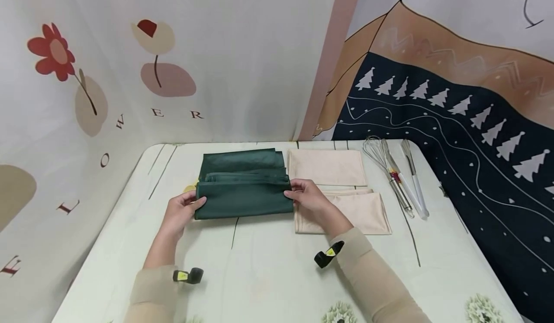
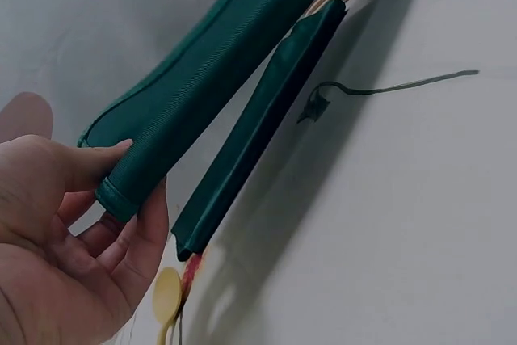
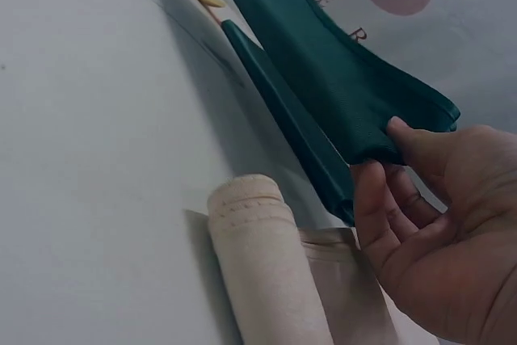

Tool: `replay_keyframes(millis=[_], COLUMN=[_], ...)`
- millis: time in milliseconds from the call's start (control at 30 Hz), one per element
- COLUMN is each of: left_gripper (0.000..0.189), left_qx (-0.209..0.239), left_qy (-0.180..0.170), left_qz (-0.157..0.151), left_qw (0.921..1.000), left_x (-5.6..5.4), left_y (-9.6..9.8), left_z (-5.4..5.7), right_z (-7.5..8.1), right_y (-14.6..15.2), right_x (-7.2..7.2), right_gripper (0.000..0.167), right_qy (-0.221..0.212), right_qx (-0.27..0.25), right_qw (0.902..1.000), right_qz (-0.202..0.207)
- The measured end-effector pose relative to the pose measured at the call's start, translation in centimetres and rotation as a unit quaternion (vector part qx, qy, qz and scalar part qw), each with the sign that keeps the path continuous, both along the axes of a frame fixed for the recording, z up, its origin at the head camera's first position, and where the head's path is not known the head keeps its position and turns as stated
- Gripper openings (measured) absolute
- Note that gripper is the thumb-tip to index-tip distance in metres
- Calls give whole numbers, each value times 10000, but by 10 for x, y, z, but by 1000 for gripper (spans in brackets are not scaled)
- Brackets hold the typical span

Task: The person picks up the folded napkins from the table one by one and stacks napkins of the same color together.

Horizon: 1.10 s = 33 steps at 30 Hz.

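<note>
A folded dark green cloth point(image 1: 244, 200) is held up off the table between both hands. My left hand point(image 1: 179, 212) pinches its left end, thumb on the near face and fingers behind. At the opposite end my right hand point(image 1: 309, 198) pinches it the same way. Behind and below lies another folded green cloth point(image 1: 238, 162), seen edge-on as a green strip point(image 2: 242, 143) in the left wrist view. Two folded beige cloths lie to the right: one farther back point(image 1: 326, 167), one nearer point(image 1: 357, 212), partly behind my right forearm.
A whisk point(image 1: 391, 179) and other long utensils point(image 1: 413, 176) lie at the table's right side. A yellow spoon point(image 2: 167, 295) pokes out by the lower green cloth's left end. Printed curtains stand behind the white table point(image 1: 259, 275).
</note>
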<state>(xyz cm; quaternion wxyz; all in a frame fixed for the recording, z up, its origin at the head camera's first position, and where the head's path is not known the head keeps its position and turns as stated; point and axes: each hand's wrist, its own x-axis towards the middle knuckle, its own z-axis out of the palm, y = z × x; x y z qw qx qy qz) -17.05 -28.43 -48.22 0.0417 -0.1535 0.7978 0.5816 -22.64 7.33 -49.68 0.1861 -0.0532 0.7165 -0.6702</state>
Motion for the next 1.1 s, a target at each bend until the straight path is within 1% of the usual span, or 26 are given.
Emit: replay_keyframes(millis=[200, 300, 433, 600, 767, 900, 1000, 1100], left_gripper=[44, 45, 46, 45, 44, 44, 44, 44], left_qx=[17, 18, 16, -38, -212, -246, -266, -267], left_qy=[79, 97, 30, 1, 8, -39, -74, -87], left_qz=[25, 37, 77, 180, 177, 227, 251, 260], left_qw=[10000, 9999, 10000, 9998, 9996, 9994, 9993, 9993], left_x=[-12, -19, -25, -33, -44, -52, -57, -62], left_y=[2, 2, 1, -1, -1, -2, -2, -2], left_z=[2, 2, 1, 0, -1, -3, -2, 0], right_z=[1, 1, 3, 4, 0, -2, -2, 0], right_y=[1, 0, -3, -8, -10, -12, -14, -15], right_x=[-13, -20, -27, -35, -46, -54, -60, -66], right_gripper=[18, 20, 30, 41, 42, 45, 43, 39], right_qy=[421, 526, 399, 153, 112, 52, 18, 7], right_qx=[377, 598, 793, 875, 929, 946, 948, 954], right_qw=[9984, 9968, 9960, 9959, 9952, 9951, 9951, 9948], right_qz=[89, 34, -100, -179, -294, -285, -281, -369])
